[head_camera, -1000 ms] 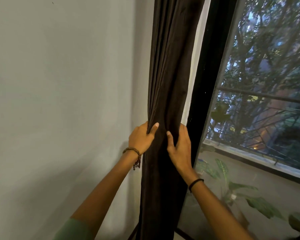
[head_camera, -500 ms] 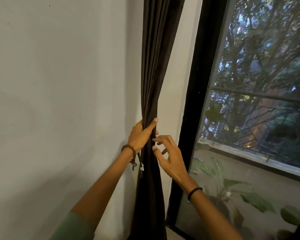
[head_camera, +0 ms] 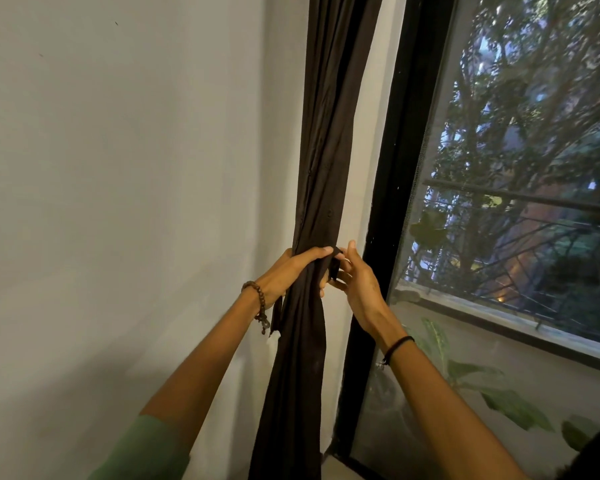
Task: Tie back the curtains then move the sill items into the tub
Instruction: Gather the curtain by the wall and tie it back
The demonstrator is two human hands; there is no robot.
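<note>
— Where is the dark brown fabric curtain (head_camera: 326, 150) hung?
— Beside the black window frame (head_camera: 402, 168), gripped in a bunch by the left hand (head_camera: 288, 275); a dark fabric strip (head_camera: 335, 268) is pinched by the right hand (head_camera: 359, 289)

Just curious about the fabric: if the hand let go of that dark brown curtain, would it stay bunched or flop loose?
Probably floppy: the curtain squeezes to a narrow bundle where the left hand grips it, then flares below. It would likely spread out, since the right hand only pinches the tie strap, which looks unfastened.
</note>
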